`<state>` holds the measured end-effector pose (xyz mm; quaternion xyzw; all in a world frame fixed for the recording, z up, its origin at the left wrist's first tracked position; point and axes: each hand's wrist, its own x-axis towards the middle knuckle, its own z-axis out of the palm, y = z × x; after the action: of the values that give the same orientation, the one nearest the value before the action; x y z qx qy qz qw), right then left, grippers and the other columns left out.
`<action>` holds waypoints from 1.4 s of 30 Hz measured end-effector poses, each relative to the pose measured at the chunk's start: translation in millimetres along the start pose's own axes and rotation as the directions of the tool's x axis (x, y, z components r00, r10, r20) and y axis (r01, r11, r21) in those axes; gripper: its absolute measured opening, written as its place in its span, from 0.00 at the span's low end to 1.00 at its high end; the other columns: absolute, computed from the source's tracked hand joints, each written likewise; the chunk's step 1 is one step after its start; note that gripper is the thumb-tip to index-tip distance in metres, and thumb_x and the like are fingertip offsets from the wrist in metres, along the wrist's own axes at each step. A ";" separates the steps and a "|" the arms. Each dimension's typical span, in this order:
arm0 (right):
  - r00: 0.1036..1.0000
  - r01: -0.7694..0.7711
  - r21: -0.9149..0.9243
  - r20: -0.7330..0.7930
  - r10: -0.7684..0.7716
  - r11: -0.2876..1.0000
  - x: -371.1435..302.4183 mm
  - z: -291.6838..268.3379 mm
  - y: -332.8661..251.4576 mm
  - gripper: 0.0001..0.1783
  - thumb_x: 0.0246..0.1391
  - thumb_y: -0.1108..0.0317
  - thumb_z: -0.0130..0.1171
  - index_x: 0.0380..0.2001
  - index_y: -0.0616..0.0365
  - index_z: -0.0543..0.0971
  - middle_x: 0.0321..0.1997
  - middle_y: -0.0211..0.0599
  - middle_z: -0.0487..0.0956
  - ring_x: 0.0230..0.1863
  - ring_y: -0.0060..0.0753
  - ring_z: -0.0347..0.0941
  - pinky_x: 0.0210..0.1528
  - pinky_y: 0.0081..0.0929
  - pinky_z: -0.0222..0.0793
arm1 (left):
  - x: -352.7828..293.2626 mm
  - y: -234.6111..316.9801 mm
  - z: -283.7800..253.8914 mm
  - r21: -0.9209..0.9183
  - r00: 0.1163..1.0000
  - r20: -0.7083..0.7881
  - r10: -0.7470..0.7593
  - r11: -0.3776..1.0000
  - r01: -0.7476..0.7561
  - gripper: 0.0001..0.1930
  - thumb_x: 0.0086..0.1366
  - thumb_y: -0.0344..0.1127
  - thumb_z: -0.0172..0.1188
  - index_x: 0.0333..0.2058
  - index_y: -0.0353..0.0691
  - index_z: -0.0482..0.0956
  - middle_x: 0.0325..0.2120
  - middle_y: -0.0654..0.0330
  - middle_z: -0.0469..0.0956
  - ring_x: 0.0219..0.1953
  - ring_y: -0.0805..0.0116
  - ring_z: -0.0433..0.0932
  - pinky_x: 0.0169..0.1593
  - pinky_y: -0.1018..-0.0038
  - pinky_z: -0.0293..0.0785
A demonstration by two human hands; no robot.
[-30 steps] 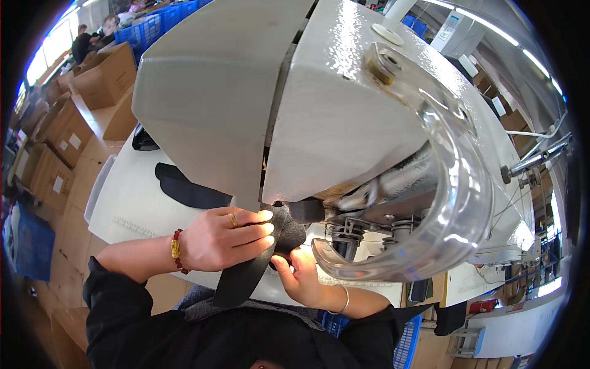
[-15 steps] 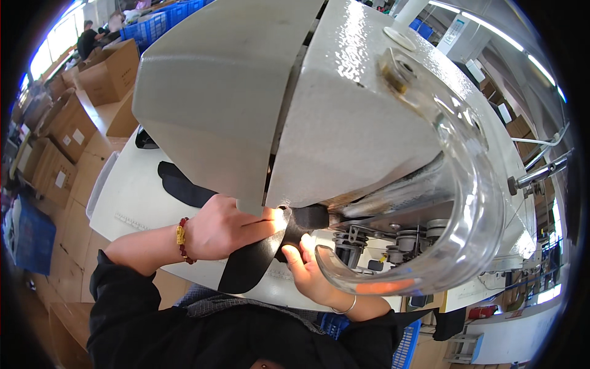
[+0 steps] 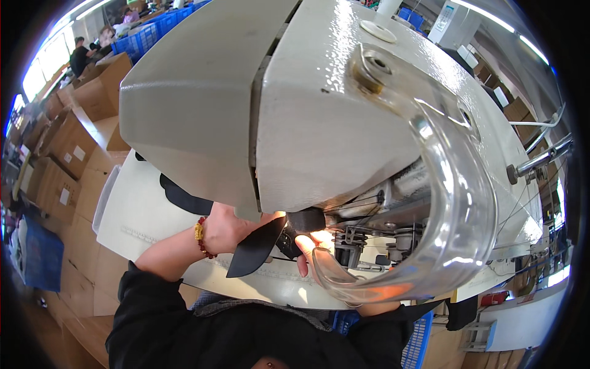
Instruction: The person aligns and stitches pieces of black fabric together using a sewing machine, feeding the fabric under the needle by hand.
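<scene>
My left hand (image 3: 226, 230), with a red bead bracelet at its wrist, is closed on a smooth, flat black piece (image 3: 255, 249) with a curved end. Its fingertips reach under the head of a pale grey sewing machine (image 3: 332, 135), whose casing partly hides them. The piece slants down from these fingers over the white table. On the other side, my right hand (image 3: 307, 253) has its thumb and fingers bent close to the lit, dark working spot below the machine head. A clear curved guard (image 3: 458, 203) covers much of that hand, and what its fingers hold cannot be made out.
Another black piece (image 3: 184, 197) with a rounded end lies on the white table (image 3: 129, 209), left of the machine. Metal thread guides and pulleys (image 3: 402, 240) sit behind the guard. Cardboard boxes (image 3: 61, 144) and a blue bin (image 3: 43, 252) stand on the floor at left.
The black piece in my left hand now shows less and has shifted toward the machine. My right hand sits further behind the clear guard. The view has shifted slightly.
</scene>
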<state>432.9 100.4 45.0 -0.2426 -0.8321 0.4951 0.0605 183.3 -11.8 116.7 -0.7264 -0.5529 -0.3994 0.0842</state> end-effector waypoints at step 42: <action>0.602 0.579 -0.754 0.138 -0.786 0.311 25.0 -63.2 -41.0 0.13 0.43 0.64 0.68 0.31 0.58 0.79 0.31 0.38 0.77 0.30 0.34 0.73 0.33 0.29 0.69 | -28.7 -55.9 14.3 -0.239 0.982 -0.001 0.186 0.954 -0.181 0.16 0.46 0.29 0.69 0.37 0.37 0.81 0.36 0.57 0.79 0.33 0.57 0.79 0.36 0.67 0.76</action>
<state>418.6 146.1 108.2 0.0731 -0.9603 0.0036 0.2694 139.6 -4.0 69.9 -0.7838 -0.4319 -0.4455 0.0271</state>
